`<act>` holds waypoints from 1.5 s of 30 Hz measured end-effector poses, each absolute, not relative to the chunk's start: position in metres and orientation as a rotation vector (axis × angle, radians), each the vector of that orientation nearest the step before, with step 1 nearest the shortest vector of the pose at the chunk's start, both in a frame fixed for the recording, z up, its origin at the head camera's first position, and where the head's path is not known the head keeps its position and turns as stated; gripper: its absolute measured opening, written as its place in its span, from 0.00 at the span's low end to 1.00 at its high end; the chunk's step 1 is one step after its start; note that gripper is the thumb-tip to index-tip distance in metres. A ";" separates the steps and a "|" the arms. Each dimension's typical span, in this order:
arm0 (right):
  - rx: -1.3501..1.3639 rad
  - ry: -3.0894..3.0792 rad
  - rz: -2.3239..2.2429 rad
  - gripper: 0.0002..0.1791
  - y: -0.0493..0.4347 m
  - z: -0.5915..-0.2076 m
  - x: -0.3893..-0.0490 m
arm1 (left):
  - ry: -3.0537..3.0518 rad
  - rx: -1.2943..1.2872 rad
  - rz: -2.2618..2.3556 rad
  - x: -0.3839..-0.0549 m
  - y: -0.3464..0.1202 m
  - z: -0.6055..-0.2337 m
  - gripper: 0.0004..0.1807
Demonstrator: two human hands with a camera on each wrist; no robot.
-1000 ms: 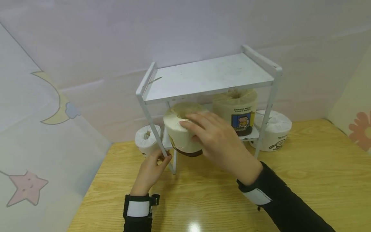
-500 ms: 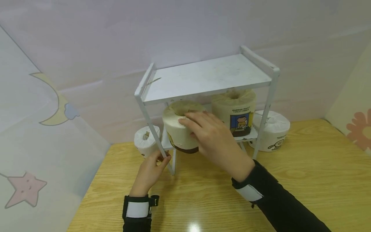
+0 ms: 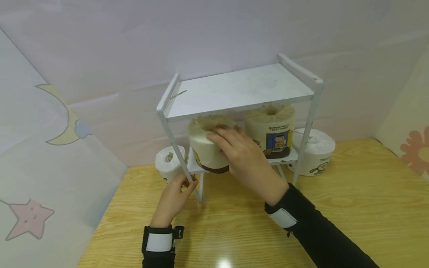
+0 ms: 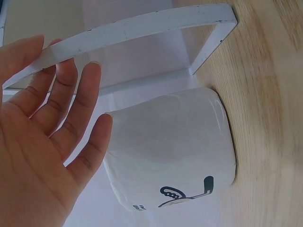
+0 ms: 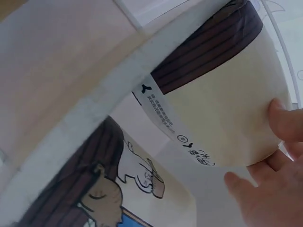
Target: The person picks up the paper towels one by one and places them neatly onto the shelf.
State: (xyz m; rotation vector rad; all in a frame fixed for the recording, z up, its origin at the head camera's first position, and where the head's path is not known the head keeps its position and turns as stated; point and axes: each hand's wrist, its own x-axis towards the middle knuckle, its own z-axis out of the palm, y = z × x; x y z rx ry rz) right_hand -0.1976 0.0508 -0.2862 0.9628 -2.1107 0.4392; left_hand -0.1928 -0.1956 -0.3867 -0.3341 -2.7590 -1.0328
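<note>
Head view is showing a person's two hands working at a little white rack (image 3: pixel 238 87), which is standing on a wooden desk (image 3: pixel 234 227). The right hand (image 3: pixel 249 160) is holding a cream toilet roll (image 3: pixel 204 147) near its top, with the fingers clamping on it. This roll is filling the left part of the lower shelf (image 3: pixel 196 166), under the top board, and its brown bottom is covering a bit of the shelf's front edge. I cannot tell if it is touching the shelf.

A picture roll (image 3: pixel 278 137) is standing upright on the right part of the same shelf.

The left hand (image 3: pixel 174 197) is pinching the front left leg (image 3: pixel 180 152) between thumb and fingers. In the left wrist view, its other fingers are spreading apart, and the little finger is pointing just beside a small white roll (image 4: pixel 165 146), which is standing on the desk. A bigger white roll (image 3: pixel 317 149) is standing right of the rack.
</note>
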 end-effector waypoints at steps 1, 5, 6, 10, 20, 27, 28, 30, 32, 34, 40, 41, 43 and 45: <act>0.960 -2.119 0.418 0.32 0.051 -0.286 -0.198 | -2.758 -0.339 -1.035 -0.193 -0.195 -0.387 0.07; 0.953 -2.118 0.359 0.31 0.051 -0.283 -0.199 | -2.757 -0.350 -1.035 -0.193 -0.194 -0.387 0.07; 0.952 -2.107 0.356 0.29 0.051 -0.282 -0.198 | -2.756 -0.348 -1.036 -0.193 -0.194 -0.387 0.07; 0.949 -2.025 0.365 0.20 0.046 -0.277 -0.197 | -2.755 -0.340 -1.037 -0.193 -0.194 -0.387 0.07; 0.904 -2.060 0.247 0.26 0.029 -0.270 -0.194 | -2.763 -0.341 -1.045 -0.193 -0.195 -0.387 0.06; 0.894 -2.080 0.215 0.27 0.027 -0.272 -0.196 | -2.758 -0.350 -1.053 -0.193 -0.194 -0.387 0.06; 0.897 -2.078 0.214 0.27 0.028 -0.272 -0.197 | -2.762 -0.345 -1.048 -0.193 -0.195 -0.387 0.06; 0.902 -2.076 0.214 0.27 0.029 -0.273 -0.199 | -2.768 -0.338 -1.043 -0.192 -0.195 -0.387 0.06; 0.898 -2.076 0.213 0.26 0.030 -0.274 -0.201 | -2.774 -0.335 -1.036 -0.191 -0.196 -0.387 0.07; 0.895 -2.080 0.217 0.25 0.032 -0.274 -0.203 | -2.773 -0.335 -1.031 -0.191 -0.196 -0.388 0.07; 0.895 -2.106 0.237 0.25 0.037 -0.274 -0.206 | -2.770 -0.326 -1.030 -0.192 -0.197 -0.388 0.08; 0.890 -2.114 0.244 0.25 0.038 -0.274 -0.207 | -2.770 -0.326 -1.027 -0.192 -0.197 -0.388 0.08; 0.878 -2.133 0.266 0.25 0.040 -0.275 -0.209 | -2.769 -0.331 -1.022 -0.192 -0.197 -0.388 0.08; 0.868 -2.149 0.292 0.26 0.043 -0.275 -0.210 | -2.770 -0.335 -1.015 -0.192 -0.197 -0.388 0.08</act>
